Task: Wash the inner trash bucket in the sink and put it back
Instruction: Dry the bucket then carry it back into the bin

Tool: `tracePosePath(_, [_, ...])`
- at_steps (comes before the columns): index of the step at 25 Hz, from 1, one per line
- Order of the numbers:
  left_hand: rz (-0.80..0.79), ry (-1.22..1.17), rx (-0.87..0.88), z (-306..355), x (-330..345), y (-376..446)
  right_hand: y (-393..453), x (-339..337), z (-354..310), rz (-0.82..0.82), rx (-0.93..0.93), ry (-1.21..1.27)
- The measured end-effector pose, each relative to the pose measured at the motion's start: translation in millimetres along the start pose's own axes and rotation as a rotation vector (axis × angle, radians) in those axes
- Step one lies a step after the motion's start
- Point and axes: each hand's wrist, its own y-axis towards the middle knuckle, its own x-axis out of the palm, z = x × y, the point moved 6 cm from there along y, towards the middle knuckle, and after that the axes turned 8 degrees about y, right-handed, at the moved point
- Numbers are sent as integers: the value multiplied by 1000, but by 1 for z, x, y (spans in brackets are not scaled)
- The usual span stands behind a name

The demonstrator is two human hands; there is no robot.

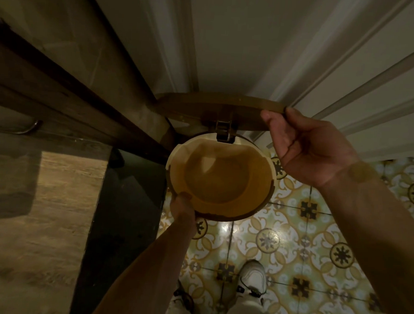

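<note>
A round cream inner bucket [220, 176] sits in the mouth of the trash bin on the floor, seen from above, with nothing visible inside it. My left hand [183, 209] grips its near-left rim, thumb over the edge. The bin's lid [218, 109] stands swung up on its hinge [224, 131] against the wall. My right hand [305, 145] pinches the lid's right edge between thumb and fingers. The outer bin shows only as a dark rim around the bucket.
A dark wooden counter [67, 96] and a dark cabinet side [128, 215] stand just left of the bin. White panelled wall [302, 53] rises behind. Patterned floor tiles [305, 234] spread right, where my shoes [252, 279] stand.
</note>
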Motion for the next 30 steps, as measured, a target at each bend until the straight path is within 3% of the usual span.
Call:
tracePosePath(5, [-110,-13,-107,-7,4,-11,-7,-4,8,-20,37,-30])
tracePosePath(9, [-164,166,-132,-12,-8,-10,-7,-7,9,5,19,-22])
tracePosePath(12, [-67,248,-37,-17,-21,-8,-9,-7,11,-10,16,-22])
tracePosePath(17, [-140,215,133,-11,-18,-13,-9,-11,12,-11,8,-42])
tracePosePath(22, [-193,269,104,-1,-16,-13,-14,-20,20,-12,9,-108])
tracePosePath(26, [-296,201,47,1,-26,-20,-22,-44,30,41,25,-201])
tracePosePath(30, [-300,9,64,6,-53,-29,-36,-92,59,86,32,-343])
